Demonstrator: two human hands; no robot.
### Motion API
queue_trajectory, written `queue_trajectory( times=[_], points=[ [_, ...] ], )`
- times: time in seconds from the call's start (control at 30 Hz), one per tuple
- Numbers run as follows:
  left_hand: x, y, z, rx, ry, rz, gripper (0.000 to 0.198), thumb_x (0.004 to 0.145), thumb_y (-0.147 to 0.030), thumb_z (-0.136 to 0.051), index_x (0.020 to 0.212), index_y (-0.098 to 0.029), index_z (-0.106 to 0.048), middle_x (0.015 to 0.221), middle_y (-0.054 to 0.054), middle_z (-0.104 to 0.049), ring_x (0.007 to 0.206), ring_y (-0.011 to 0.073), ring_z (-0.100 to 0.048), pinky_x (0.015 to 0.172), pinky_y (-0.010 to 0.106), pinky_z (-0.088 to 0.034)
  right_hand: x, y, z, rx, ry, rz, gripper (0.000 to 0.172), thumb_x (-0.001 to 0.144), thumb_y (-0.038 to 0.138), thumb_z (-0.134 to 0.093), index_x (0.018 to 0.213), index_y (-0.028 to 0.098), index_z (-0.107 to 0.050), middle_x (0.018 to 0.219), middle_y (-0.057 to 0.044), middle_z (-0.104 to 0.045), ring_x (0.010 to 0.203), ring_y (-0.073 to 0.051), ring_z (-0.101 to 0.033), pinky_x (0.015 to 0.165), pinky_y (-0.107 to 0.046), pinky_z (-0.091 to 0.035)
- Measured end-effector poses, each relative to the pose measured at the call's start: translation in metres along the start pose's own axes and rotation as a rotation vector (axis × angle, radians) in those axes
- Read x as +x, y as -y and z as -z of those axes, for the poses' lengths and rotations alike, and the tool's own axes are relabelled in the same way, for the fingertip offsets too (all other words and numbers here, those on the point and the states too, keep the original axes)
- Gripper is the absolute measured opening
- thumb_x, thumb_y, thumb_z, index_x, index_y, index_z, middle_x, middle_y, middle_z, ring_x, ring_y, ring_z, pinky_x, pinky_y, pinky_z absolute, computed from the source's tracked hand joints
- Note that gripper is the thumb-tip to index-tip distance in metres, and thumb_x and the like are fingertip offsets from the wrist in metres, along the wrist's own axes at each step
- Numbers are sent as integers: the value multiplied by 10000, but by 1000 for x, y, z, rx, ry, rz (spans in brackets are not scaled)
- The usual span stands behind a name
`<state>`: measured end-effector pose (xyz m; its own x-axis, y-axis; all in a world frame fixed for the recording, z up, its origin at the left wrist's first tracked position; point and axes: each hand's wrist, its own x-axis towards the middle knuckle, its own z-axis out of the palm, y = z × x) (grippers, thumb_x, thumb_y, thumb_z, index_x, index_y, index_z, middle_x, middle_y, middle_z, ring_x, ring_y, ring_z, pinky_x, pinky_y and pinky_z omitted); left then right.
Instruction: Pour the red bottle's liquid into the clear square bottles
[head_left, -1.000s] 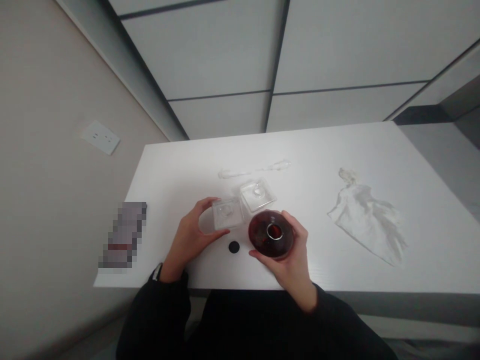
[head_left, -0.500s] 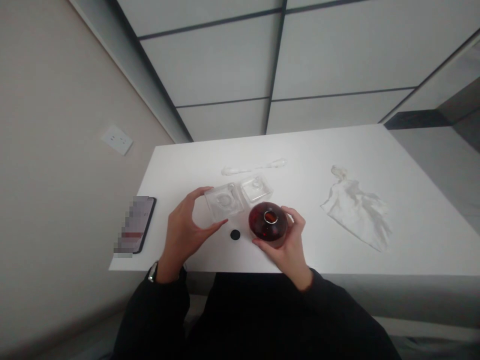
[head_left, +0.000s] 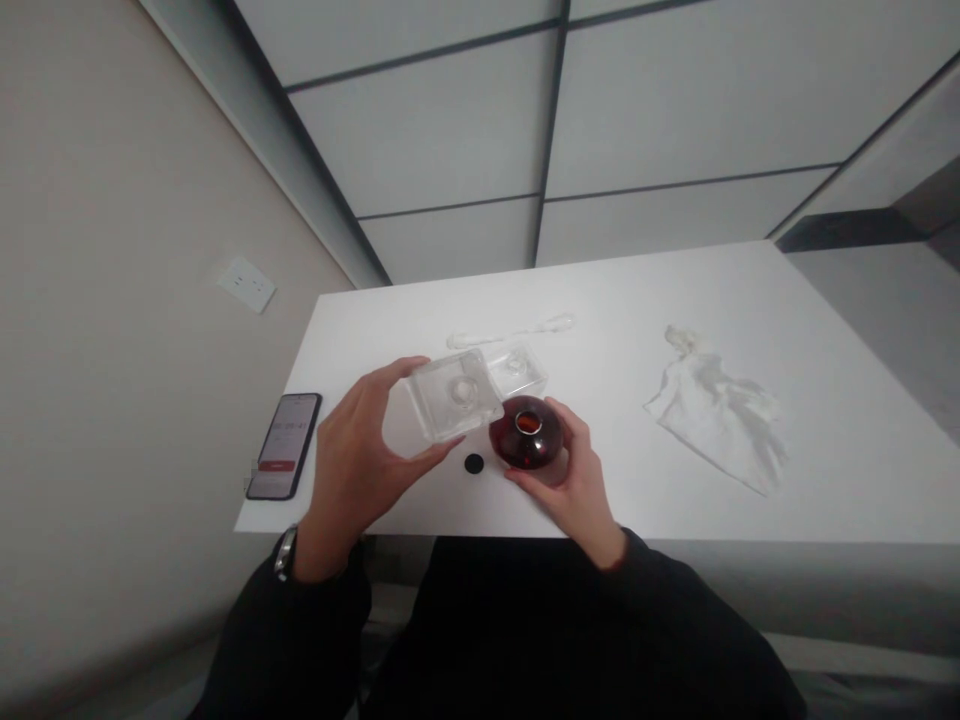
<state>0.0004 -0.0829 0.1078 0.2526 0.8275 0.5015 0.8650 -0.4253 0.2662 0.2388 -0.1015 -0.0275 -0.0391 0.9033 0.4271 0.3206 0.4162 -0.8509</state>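
Between its thumb and fingers, my left hand (head_left: 364, 440) grips a clear square plastic tray (head_left: 442, 400) with a round raised middle, raised off the table and tilted. My right hand (head_left: 566, 475) is wrapped around the right side of a dark red, rounded glass bottle (head_left: 527, 445) with an open silver-rimmed neck. The tray's right corner overlaps the bottle's left edge in view; whether they touch I cannot tell. Behind them lies a second clear plastic tray (head_left: 525, 375), partly covered by the held one. A small black disc (head_left: 474, 464) lies on the table below the held tray.
A phone (head_left: 285, 445) lies at the left end of the white table (head_left: 637, 500). Toward the back is a long strip of clear plastic (head_left: 510, 332). A crumpled white cloth bag (head_left: 712, 410) lies on the right. A wall socket (head_left: 247, 285) is at the left.
The tray in my left hand has come up and tilted toward the bottle, now overlapping it. My right hand and the bottle have shifted slightly left, and the bottle leans a little.
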Motion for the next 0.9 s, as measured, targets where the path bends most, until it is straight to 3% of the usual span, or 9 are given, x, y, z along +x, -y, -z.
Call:
queue_trajectory(
  times=[0.13, 0.33, 0.9],
  points=[
    [1, 1, 0, -42, 10, 64, 669, 811, -428, -905, 1359, -223, -581, 1345, 100, -742, 1203, 304, -746, 1030, 443, -626, 1, 3, 1, -39, -21, -10, 808, 896, 505, -820, 1568, 278, -432, 1469, -143, -640, 1330, -336, -667, 1083, -539, -596],
    [-5, 9, -5, -153, 38, 189, 680, 803, -442, -902, 1370, -233, -591, 1373, 89, -726, 1232, 303, -735, 1077, 469, -609, -2, 2, 3, -108, -154, -32, 818, 890, 494, -817, 1573, 281, -420, 1477, -140, -612, 1334, -333, -647, 1086, -542, -587],
    [-24, 41, -31, -360, 94, 351, 643, 803, -455, -882, 1341, -244, -600, 1404, 92, -704, 1259, 293, -725, 1139, 477, -581, -11, 5, 15, -89, -187, -132, 921, 908, 470, -800, 1660, 307, -293, 1656, -170, -401, 1537, -406, -436, 1229, -668, -420]
  ],
)
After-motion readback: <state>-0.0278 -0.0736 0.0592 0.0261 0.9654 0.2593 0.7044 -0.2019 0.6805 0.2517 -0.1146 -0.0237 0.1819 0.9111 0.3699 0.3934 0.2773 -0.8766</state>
